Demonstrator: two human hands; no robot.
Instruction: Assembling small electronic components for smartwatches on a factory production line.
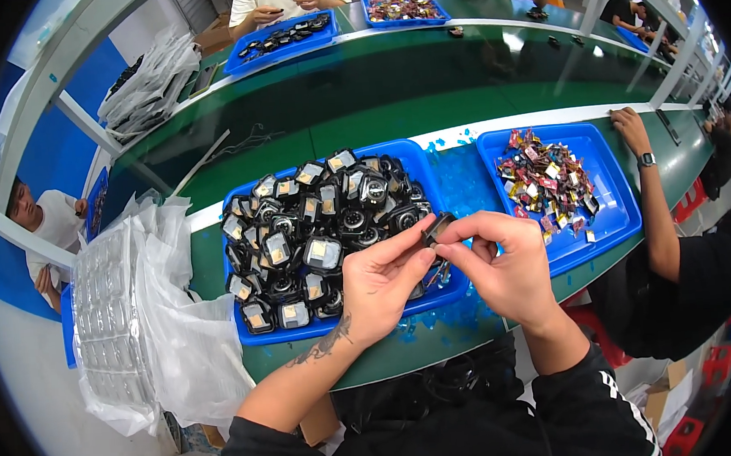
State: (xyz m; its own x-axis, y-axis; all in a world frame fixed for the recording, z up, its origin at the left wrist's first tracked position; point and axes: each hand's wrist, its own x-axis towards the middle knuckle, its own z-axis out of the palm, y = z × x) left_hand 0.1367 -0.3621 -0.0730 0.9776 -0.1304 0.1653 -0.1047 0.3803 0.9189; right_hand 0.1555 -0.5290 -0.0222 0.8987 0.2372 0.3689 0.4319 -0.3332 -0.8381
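Pinching a small dark part (438, 226) between thumb and fingertips of the left hand (381, 278) and the right hand (505, 260) together, held above the right edge of the left blue tray (292, 334). Have that tray heaped with black cases (323, 253), many showing pale, see-through windows, some showing round faces. Have the right blue tray (608, 202) far less full, with small red, yellow and silver pieces (545, 178) bunched toward the upper left. Can see blue scraps (457, 179) strewn between both. Across the green table (357, 114), can see a far tray of dark parts (281, 57) beside another of colourful pieces (406, 23).
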